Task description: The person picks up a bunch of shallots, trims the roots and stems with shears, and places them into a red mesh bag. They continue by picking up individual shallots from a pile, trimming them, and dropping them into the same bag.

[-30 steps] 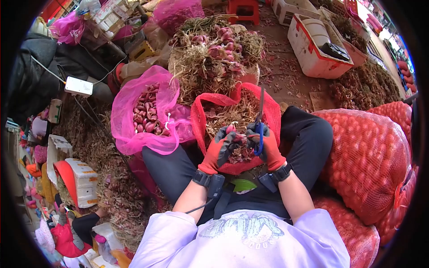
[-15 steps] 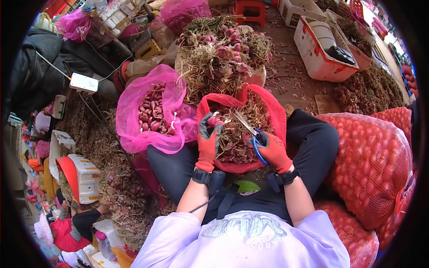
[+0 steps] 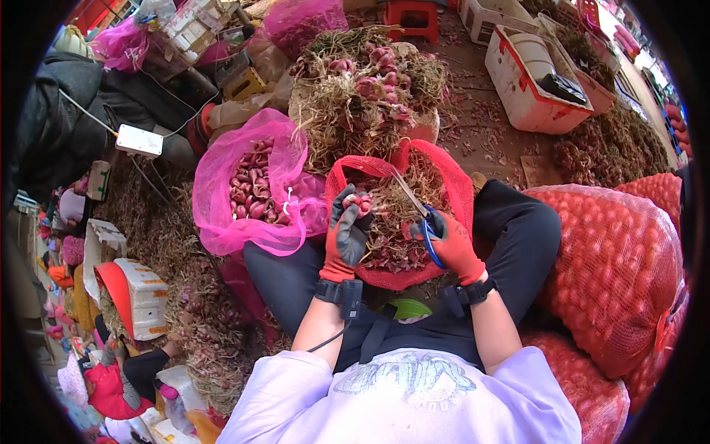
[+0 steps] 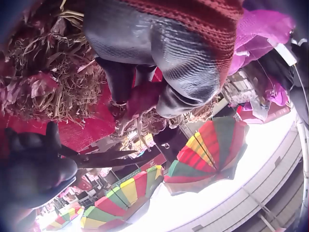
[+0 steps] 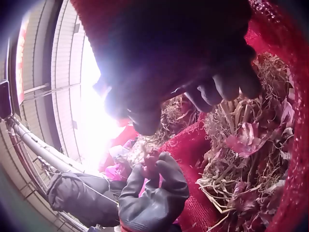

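Observation:
My left hand point(image 3: 345, 240), in a red and grey glove, holds a small bunch of pink shallots point(image 3: 358, 203) in its fingers above the left side of a red mesh bag point(image 3: 462, 181). In the left wrist view, the glove's fingertips pinch a shallot point(image 4: 145, 98) with dry roots hanging from it. My right hand point(image 3: 452, 248), gloved alike, grips scissors point(image 3: 411, 194) by their blue handles over the bag's right side. The blades point up and left, apart from the shallots. Dry stalks and skins point(image 3: 396, 240) fill the red bag, which sits between the person's legs.
A pink mesh bag point(image 3: 211, 174) with loose shallots point(image 3: 251, 185) stands to the left. Ahead lies a heap of shallots with dry stalks point(image 3: 370, 89). Full red mesh sacks point(image 3: 606, 266) crowd the right side, and a white foam box point(image 3: 529, 89) stands farther back.
My hands, close together a second ago, have moved apart, the left one leftward with the shallots. Since half a second ago, the left hand has turned and shows more shallots; the scissors tilt slightly more upright.

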A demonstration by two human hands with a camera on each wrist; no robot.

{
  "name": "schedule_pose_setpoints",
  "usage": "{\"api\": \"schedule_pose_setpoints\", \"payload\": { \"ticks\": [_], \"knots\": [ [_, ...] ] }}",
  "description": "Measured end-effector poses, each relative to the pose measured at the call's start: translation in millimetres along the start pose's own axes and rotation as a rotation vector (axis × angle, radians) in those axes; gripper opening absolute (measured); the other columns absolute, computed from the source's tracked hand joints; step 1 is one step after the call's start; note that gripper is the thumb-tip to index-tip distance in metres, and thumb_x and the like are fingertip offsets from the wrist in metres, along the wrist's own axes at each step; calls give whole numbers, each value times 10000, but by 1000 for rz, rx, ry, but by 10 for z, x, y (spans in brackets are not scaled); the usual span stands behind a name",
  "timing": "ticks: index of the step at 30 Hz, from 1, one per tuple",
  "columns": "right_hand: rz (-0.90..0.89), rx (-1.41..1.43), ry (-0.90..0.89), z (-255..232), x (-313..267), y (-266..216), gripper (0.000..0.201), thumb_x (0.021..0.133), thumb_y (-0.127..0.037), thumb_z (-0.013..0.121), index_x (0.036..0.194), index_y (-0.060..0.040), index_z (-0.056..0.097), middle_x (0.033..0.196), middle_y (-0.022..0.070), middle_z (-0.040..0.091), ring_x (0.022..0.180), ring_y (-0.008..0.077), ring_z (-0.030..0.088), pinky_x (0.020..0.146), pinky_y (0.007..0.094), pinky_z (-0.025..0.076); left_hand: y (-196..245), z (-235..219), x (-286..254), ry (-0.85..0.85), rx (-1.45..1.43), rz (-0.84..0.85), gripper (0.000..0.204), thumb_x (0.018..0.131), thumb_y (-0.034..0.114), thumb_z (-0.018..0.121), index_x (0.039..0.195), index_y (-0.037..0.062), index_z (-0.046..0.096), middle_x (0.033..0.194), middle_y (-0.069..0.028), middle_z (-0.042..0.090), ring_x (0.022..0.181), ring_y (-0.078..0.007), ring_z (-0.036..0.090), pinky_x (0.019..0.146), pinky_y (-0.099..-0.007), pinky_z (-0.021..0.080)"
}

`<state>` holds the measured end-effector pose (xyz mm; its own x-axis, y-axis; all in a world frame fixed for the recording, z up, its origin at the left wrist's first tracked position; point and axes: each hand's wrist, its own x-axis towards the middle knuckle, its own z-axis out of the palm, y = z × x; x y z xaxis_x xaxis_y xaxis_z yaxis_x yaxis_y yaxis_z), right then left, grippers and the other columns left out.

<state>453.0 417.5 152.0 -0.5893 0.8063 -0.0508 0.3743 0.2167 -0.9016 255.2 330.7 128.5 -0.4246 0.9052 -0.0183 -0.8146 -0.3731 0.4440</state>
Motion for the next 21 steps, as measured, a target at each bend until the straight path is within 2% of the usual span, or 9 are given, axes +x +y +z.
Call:
{"api": "schedule_pose_setpoints", "payload": {
  "ticks": [2,5,7,10,11,13,14,18,21],
  "knots": [
    [-11,-189,27,-50,19,-114,407,782,-297,720,1066,-23,615,814,94,648,714,106,593,664,282,461,20,-47,-18,14,-4,-89,325,910,37,516,1231,60,473,1142,-87,539,1011,-196,566,911,-328,492],
    [-11,82,76,9,19,20,391,791,-238,715,1086,-9,597,844,70,660,742,104,594,692,278,468,6,-19,-25,-27,84,-143,351,919,78,522,1264,58,457,1159,-99,536,998,-207,563,890,-331,491],
    [-24,258,47,59,47,64,405,792,-192,713,1119,3,573,891,55,659,783,95,588,715,273,470,-53,53,-26,-90,136,-170,349,934,118,514,1273,61,454,1173,-116,528,957,-205,559,842,-302,482],
    [-28,515,-30,166,101,69,416,805,-115,696,1162,25,534,958,39,642,854,85,576,777,261,470,-119,-16,-73,-73,193,-290,346,943,140,504,1274,53,452,1154,-109,535,939,-194,554,820,-282,471],
    [-11,575,-62,180,109,45,405,809,-108,690,1158,27,535,961,41,640,859,87,576,789,260,470,-213,-87,-63,-161,204,-232,373,947,179,509,1287,42,441,1124,-78,551,947,-165,554,830,-273,468],
    [43,662,-101,153,117,-88,376,817,-84,677,1145,31,534,969,44,636,871,91,576,805,255,472,-193,-63,-128,-105,458,-289,408,945,214,521,1302,38,431,1122,-67,557,958,-144,553,839,-264,464],
    [31,638,-95,144,126,-70,371,816,-82,676,1141,30,535,967,42,635,870,91,576,798,253,472,-185,-38,-156,-76,585,-317,426,944,232,526,1309,36,426,1121,-62,560,964,-134,553,843,-260,462],
    [23,620,-71,133,148,-27,339,818,-78,670,1115,26,544,947,32,634,853,92,575,763,254,476,-172,53,-135,-182,877,-274,500,930,276,553,1323,5,407,1194,-65,545,1037,-118,538,875,-250,447],
    [-28,582,-47,151,173,18,314,813,-79,668,1088,21,555,918,32,636,812,93,576,730,267,482,-228,119,-157,-153,848,-269,485,919,210,567,1323,-6,406,1250,-75,504,1104,-125,503,936,-259,417]
  ]
}}
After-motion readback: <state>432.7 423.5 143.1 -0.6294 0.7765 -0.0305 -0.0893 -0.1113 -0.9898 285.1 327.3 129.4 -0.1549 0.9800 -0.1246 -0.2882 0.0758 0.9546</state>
